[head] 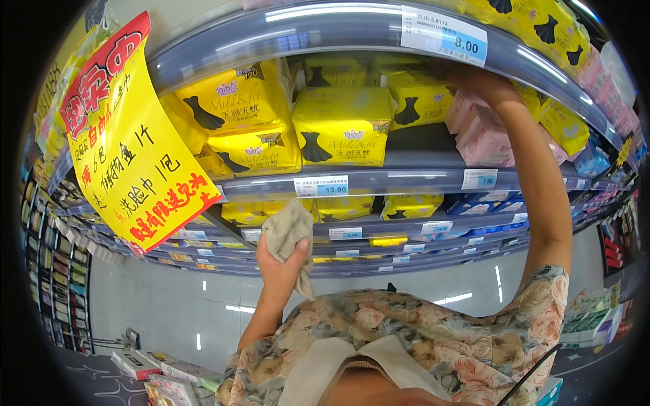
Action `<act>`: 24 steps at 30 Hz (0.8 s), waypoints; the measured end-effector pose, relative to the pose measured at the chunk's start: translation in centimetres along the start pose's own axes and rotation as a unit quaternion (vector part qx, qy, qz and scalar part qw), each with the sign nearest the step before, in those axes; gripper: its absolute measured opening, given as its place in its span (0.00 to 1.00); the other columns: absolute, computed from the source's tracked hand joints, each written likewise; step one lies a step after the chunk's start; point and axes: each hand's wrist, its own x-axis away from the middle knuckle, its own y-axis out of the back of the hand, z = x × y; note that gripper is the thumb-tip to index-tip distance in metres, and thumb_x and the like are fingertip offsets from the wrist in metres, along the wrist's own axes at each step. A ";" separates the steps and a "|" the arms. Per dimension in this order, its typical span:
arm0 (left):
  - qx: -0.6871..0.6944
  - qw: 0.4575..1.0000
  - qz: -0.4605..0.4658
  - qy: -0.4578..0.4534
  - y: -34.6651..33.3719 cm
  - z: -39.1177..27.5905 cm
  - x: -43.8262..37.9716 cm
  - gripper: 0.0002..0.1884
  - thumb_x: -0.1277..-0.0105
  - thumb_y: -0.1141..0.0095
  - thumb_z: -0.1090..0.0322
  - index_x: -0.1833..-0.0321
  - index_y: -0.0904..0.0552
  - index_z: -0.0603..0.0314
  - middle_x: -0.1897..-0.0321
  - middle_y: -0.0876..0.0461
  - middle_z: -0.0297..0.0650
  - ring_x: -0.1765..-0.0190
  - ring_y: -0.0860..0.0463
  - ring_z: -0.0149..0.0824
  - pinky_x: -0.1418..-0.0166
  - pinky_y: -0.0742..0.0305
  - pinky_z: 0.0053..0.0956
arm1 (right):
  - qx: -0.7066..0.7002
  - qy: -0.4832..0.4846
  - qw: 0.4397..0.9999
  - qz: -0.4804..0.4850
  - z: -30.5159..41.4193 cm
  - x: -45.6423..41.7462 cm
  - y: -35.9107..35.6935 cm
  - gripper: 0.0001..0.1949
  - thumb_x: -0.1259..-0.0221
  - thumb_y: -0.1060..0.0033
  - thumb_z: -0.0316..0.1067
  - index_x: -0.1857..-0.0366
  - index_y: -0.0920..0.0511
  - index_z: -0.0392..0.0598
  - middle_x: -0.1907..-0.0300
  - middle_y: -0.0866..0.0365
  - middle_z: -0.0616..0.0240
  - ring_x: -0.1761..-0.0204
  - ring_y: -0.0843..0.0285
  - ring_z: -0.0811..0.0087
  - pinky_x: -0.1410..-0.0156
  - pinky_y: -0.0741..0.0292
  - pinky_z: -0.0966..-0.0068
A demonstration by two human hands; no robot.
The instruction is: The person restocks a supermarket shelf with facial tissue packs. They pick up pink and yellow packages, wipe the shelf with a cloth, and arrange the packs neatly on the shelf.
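Note:
My left hand grips a crumpled beige cloth, its thumb pressed over the front and one end hanging below. It is in front of the lower shelves. My right hand reaches deep into the upper shelf, above the pink packs and beside the yellow packs. Its fingers lie in shadow behind the shelf lip, so what they touch or hold is hidden. More yellow packs of sanitary pads, printed with a black dress, stand stacked on the left of that shelf.
A yellow and red handwritten sign hangs at the left. Clear-fronted shelf edges carry price labels. An upper shelf lip curves over my right wrist. Flat boxes lie behind at lower left, above the grey floor.

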 end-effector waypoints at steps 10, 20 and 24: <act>-0.007 1.000 0.021 -0.003 0.0 0.1 0.5 0.26 0.39 0.34 0.73 0.37 0.27 0.66 0.46 0.19 0.41 0.43 0.20 0.32 0.38 0.26 0.28 | -0.121 0.286 0.948 -0.071 6.0 3.8 -1.3 0.18 0.25 0.52 0.41 0.35 0.23 0.60 0.40 0.18 0.61 0.38 0.21 0.57 0.32 0.29 0.63; -0.022 1.000 0.010 -0.009 0.9 0.1 1.3 0.26 0.39 0.34 0.74 0.38 0.26 0.66 0.48 0.18 0.41 0.44 0.20 0.31 0.39 0.26 0.28 | -0.092 0.222 0.968 -0.080 4.6 2.6 -1.8 0.20 0.24 0.53 0.44 0.31 0.27 0.61 0.35 0.22 0.60 0.33 0.26 0.55 0.28 0.33 0.63; -0.017 1.000 -0.002 -0.009 1.1 -0.1 1.5 0.26 0.39 0.34 0.74 0.38 0.26 0.66 0.47 0.19 0.40 0.45 0.20 0.31 0.40 0.25 0.27 | -0.259 0.223 0.940 -0.008 9.3 6.7 1.9 0.29 0.31 0.43 0.55 0.27 0.32 0.65 0.30 0.27 0.58 0.31 0.30 0.51 0.24 0.37 0.64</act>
